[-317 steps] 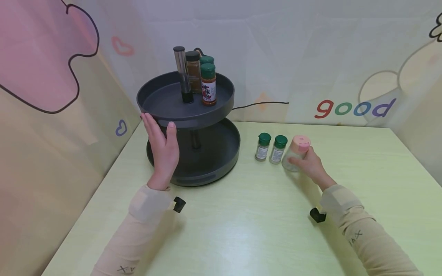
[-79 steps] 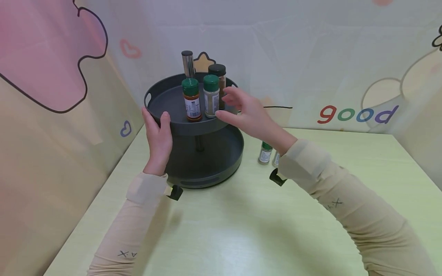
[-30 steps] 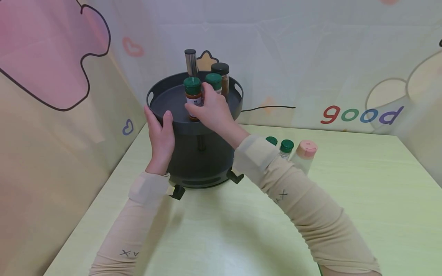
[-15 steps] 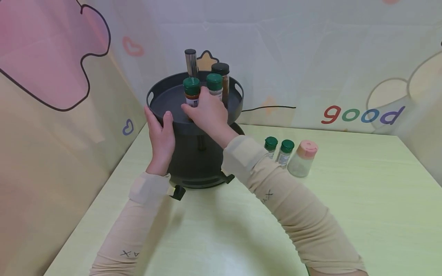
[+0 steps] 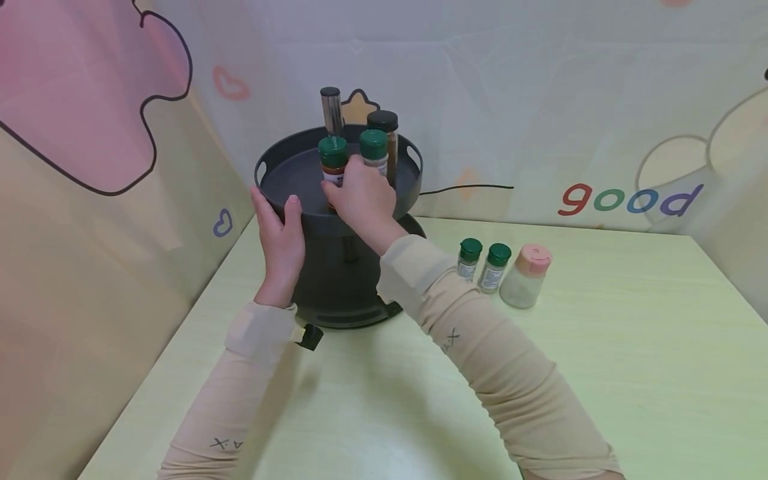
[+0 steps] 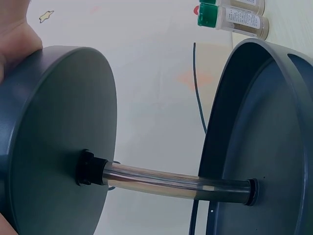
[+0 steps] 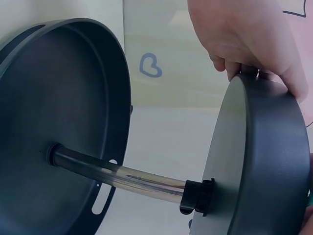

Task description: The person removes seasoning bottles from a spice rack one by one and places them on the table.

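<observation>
My left hand (image 5: 282, 250) rests against the left outer wall of the upper tray (image 5: 291, 163) of a dark two-tier rack, fingers along its side and thumb at the front. The right wrist view shows that left hand (image 7: 249, 39) with its fingertips at the wall. Over the tray's front edge, my right hand (image 5: 366, 197) pinches a green-capped jar of red spice (image 5: 332, 157) between thumb and fingers; the hand covers its lower part. Right beside it stands a second green-capped jar (image 5: 375, 148), partly hidden, with a black-capped brown spice jar (image 5: 387, 127) behind.
Beneath the upper tray is the lower tray (image 5: 327, 300), joined to it by a metal post (image 6: 151, 181). Right of the rack, two small green-capped jars (image 5: 470, 252), (image 5: 495, 267) and a pink-capped shaker (image 5: 527, 277) stand on the table. A printed cloth hangs behind.
Over ten seconds, my right hand has gone from the pink-capped shaker to the upper tray, whose jars have turned frontward. Lately it moved left onto the red spice jar; my left hand stays put.
</observation>
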`<state>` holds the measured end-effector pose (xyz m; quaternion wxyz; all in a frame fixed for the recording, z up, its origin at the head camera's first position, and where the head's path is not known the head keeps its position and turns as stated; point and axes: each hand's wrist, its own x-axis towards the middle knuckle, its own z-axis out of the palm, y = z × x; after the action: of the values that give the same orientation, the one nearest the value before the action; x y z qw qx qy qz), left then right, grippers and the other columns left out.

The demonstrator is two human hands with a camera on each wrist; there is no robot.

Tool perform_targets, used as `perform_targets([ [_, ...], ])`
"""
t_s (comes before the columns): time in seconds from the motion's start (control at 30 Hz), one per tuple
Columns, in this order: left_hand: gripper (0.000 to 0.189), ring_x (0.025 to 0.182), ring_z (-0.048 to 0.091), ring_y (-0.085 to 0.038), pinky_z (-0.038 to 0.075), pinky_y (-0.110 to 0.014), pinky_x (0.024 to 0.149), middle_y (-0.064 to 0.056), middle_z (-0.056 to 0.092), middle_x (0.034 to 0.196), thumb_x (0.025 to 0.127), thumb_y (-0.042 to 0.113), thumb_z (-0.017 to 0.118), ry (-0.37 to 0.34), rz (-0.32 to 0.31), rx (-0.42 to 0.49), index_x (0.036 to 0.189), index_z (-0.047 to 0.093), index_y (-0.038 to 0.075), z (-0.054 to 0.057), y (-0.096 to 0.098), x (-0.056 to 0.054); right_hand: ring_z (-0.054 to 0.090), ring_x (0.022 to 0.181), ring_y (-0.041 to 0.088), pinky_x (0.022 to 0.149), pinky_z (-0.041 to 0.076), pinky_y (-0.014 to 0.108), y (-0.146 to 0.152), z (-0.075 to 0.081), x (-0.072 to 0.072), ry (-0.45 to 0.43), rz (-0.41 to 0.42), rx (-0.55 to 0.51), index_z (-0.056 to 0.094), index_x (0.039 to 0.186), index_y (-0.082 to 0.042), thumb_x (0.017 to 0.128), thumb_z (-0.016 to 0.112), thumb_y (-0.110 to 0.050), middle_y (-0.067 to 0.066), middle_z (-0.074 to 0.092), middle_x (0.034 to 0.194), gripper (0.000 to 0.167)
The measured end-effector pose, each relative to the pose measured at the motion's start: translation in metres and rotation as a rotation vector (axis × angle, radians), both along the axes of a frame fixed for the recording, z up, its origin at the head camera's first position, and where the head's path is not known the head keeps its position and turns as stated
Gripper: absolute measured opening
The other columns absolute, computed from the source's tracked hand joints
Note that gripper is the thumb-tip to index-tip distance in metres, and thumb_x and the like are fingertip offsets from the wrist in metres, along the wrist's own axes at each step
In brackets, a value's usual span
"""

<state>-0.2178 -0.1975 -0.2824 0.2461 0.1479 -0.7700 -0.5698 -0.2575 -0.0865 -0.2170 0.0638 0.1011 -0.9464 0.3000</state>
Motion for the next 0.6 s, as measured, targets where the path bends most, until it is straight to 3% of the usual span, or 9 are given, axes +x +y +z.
perform_targets([
  [0.3, 0.075, 0.136, -0.007, -0.005, 0.000, -0.029, 0.112, 0.006, -0.009, 0.149, 0.089, 0.047, 0.034, 0.013, 0.006, 0.001, 0.142, -0.009, 0.017, -0.0017, 0.0009, -0.0003, 0.062, 0.085, 0.015, 0.069, 0.049, 0.030, 0.0032, -0.0024, 0.0001, 0.020, 0.033, -0.036, 0.045, 0.120, -0.013, 0.082, 0.056, -0.042, 0.000, 0.061, 0.112, 0.050],
  [0.6, 0.076, 0.136, -0.007, -0.007, 0.000, -0.032, 0.112, 0.005, -0.008, 0.150, 0.089, 0.049, 0.034, 0.011, 0.007, -0.001, 0.142, -0.009, 0.017, -0.0029, 0.0006, -0.0003, 0.062, 0.088, 0.014, 0.073, 0.050, 0.030, 0.0084, -0.0051, 0.0019, 0.066, 0.100, -0.150, 0.042, 0.122, -0.012, 0.083, 0.055, -0.039, 0.001, 0.060, 0.115, 0.050],
])
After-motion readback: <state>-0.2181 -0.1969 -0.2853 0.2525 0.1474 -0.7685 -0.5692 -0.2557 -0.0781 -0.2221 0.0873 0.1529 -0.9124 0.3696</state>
